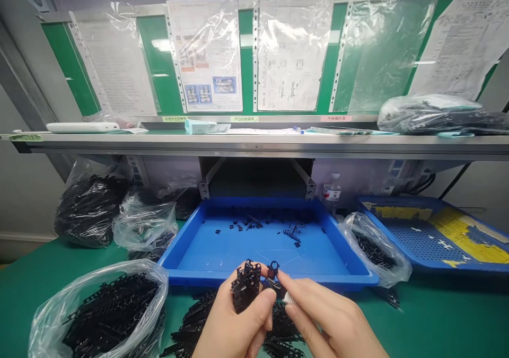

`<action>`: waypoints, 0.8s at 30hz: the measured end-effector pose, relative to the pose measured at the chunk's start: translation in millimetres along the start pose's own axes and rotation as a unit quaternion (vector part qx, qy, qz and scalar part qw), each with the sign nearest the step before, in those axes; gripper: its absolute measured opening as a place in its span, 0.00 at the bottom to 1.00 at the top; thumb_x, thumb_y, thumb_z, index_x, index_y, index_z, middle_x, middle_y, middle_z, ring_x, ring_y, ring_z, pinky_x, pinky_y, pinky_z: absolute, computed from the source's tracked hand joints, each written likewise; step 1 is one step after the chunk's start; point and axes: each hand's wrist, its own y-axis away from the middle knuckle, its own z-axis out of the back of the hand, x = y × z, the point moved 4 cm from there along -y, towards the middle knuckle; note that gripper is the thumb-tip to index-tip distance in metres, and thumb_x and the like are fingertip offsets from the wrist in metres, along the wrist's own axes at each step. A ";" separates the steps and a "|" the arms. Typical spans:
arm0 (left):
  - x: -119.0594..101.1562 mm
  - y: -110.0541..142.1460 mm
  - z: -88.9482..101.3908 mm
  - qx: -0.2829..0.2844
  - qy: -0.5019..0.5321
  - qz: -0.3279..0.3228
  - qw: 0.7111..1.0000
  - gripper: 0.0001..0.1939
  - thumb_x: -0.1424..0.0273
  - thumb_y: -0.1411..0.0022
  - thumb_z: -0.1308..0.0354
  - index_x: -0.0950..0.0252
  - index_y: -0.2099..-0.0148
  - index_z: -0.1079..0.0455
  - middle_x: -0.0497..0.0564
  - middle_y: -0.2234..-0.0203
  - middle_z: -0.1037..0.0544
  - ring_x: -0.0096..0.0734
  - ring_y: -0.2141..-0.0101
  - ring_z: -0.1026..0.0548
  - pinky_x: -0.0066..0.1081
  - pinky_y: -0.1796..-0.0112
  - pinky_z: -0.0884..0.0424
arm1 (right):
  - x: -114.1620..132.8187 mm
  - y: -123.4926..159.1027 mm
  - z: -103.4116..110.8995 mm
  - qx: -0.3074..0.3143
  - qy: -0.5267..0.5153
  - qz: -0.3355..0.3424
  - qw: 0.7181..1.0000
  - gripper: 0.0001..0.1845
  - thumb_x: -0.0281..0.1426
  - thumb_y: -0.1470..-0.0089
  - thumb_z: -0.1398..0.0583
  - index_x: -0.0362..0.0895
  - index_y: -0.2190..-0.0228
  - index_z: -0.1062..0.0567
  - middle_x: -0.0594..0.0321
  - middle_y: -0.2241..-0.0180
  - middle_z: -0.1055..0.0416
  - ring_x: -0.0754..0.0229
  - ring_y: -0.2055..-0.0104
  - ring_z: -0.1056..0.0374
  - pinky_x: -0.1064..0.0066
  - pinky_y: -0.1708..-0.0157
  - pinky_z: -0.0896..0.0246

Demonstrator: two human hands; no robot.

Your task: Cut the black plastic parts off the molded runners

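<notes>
My left hand (238, 323) is closed around a clump of black plastic parts (247, 286) with small hooks and rings at their upper ends. Beside the clump, a black part with a round ring (273, 269) stands at the tip of my right index finger. My right hand (332, 313) pinches a small white ribbed piece (290, 298) between its fingers; most of that piece is hidden. Both hands are close together over a loose pile of black plastic parts (194, 321) on the green table, just in front of the blue tray (262, 280).
Small black bits (252, 221) lie in the tray. An open bag of black parts (115, 310) is at left, with more bags (91, 209) behind. On the right are a small bag (374, 249), a bottle (331, 191) and a blue basket (409, 241). A shelf (254, 148) crosses above.
</notes>
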 end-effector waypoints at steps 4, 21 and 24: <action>-0.5 1.4 -1.2 -0.012 -0.010 0.004 1.000 0.24 0.56 0.56 0.38 0.67 0.62 0.37 0.42 0.88 0.39 0.14 0.90 0.51 0.19 0.86 0.59 | 2.5 -0.4 1.4 0.005 -0.013 0.003 1.000 0.18 0.31 0.41 0.51 0.51 0.50 0.33 0.60 0.64 0.27 0.56 0.65 0.30 0.72 0.67 0.32; 2.1 -9.4 9.1 -0.010 0.002 -0.029 1.000 0.15 0.60 0.45 0.44 0.67 0.66 0.39 0.39 0.90 0.45 0.15 0.89 0.50 0.17 0.87 0.54 | -12.0 -9.2 -10.4 -0.032 -0.008 -0.001 0.999 0.17 0.29 0.40 0.52 0.42 0.50 0.35 0.57 0.61 0.30 0.58 0.62 0.33 0.70 0.64 0.37; -9.1 -15.6 22.5 -0.055 0.036 -0.085 0.994 0.13 0.63 0.44 0.43 0.67 0.62 0.37 0.41 0.85 0.39 0.17 0.88 0.45 0.16 0.89 0.51 | -37.9 -20.1 -23.4 0.031 0.040 -0.083 0.995 0.17 0.30 0.42 0.48 0.43 0.51 0.34 0.57 0.60 0.30 0.56 0.60 0.33 0.69 0.64 0.39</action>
